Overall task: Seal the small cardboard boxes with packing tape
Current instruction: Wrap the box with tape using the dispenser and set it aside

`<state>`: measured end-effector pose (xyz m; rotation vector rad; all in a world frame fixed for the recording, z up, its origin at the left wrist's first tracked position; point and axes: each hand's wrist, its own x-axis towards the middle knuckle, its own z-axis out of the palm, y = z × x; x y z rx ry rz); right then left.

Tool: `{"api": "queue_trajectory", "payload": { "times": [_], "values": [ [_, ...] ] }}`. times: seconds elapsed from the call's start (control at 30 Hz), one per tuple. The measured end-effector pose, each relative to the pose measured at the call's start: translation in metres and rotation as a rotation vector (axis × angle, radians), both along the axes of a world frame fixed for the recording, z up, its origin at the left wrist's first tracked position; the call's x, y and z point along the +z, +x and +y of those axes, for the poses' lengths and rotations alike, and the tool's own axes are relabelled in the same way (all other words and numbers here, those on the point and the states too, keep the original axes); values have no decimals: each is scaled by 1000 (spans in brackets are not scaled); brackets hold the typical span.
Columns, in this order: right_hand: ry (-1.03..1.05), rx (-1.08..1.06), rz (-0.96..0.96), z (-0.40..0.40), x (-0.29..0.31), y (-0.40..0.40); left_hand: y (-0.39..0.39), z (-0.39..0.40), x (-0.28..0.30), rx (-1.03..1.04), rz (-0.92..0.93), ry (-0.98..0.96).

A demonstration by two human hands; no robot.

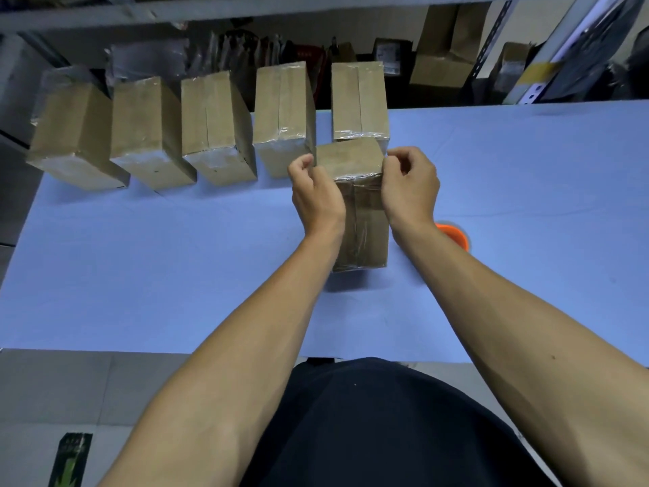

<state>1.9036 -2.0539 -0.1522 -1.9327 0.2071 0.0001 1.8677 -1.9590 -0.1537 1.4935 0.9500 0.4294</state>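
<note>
A small cardboard box point(358, 219) stands upright on the blue table point(140, 275), with clear tape shining across its top edge. My left hand point(314, 195) presses its curled fingers against the box's upper left side. My right hand point(409, 186) does the same on the upper right side, thumb and fingers pinched at the top corner. Several taped cardboard boxes point(284, 117) stand in a row along the table's far edge, running from the far left to just behind the held box.
An orange tape dispenser point(453, 235) lies on the table just right of my right forearm, partly hidden by it. Metal shelving point(456, 58) with more cartons and packets stands behind the table. Grey floor shows at the lower left.
</note>
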Motion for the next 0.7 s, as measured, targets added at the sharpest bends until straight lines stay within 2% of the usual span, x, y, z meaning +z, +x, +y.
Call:
{"api": "queue_trajectory", "payload": {
  "times": [0.1, 0.2, 0.37, 0.7],
  "values": [
    [-2, 83, 57, 4, -5, 0, -3, -2, -1, -192, 0, -26],
    [-2, 158, 77, 8, -11, -1, -2, 5, -7, -281, 31, 38],
    [-50, 120, 44, 7, -10, 5, 3, 6, -9, -224, 62, 86],
    [167, -9, 116, 6, -8, 7, 10, 19, -13, -128, -51, -204]
  ]
}}
